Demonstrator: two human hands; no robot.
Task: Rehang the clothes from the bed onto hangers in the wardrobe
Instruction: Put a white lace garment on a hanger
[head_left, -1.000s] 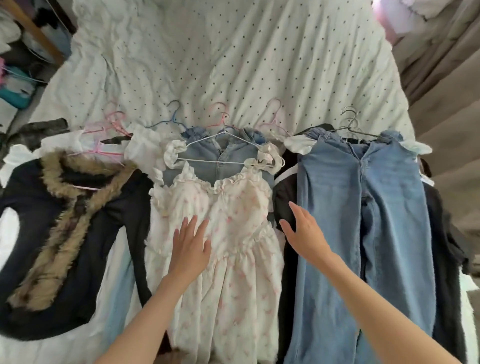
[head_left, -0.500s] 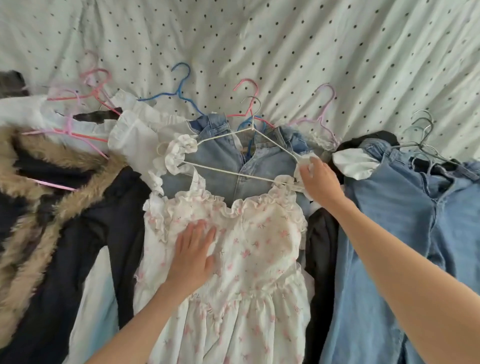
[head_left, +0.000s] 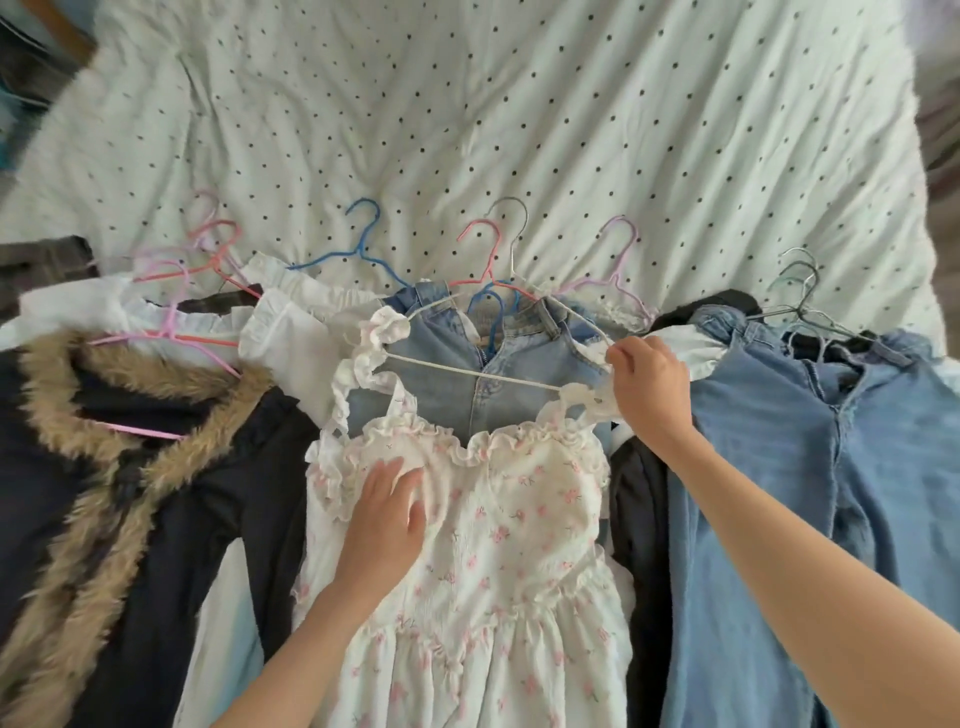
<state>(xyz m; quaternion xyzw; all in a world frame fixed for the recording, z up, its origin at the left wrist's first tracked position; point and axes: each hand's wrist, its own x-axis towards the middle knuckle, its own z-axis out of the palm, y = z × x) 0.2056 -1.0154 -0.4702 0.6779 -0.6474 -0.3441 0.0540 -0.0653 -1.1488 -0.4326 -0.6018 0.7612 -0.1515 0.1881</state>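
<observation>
Crinkled cotton floral dress (head_left: 493, 545), matt faded denim jeans (head_left: 852, 467), shaggy fur-trimmed coat (head_left: 130, 467), thin white wire hanger (head_left: 467, 370), rumpled dotted bedsheet (head_left: 519, 114)

Two forearms, both bare — no sleeves; left hand (head_left: 384, 512), right hand (head_left: 649, 382) ringless

A white floral dress (head_left: 483, 561) is laid flat at the near centre of a bed covered by a dotted white sheet (head_left: 467, 114). The left hand (head_left: 384, 519) is pressed flat, fingers straight, on the dress's bodice. The dress's right ruffled strap is pinched by the right hand (head_left: 649, 384) at the right end of a white wire hanger (head_left: 483, 343), whose hook points far. Folded light jeans (head_left: 483, 358) are seen beneath the hanger. A dark fur-trimmed coat (head_left: 119, 478) is spread on the left, long blue jeans (head_left: 831, 493) on the right. Pink hangers (head_left: 208, 260) and a blue hanger (head_left: 358, 244) are scattered behind the clothes.
</observation>
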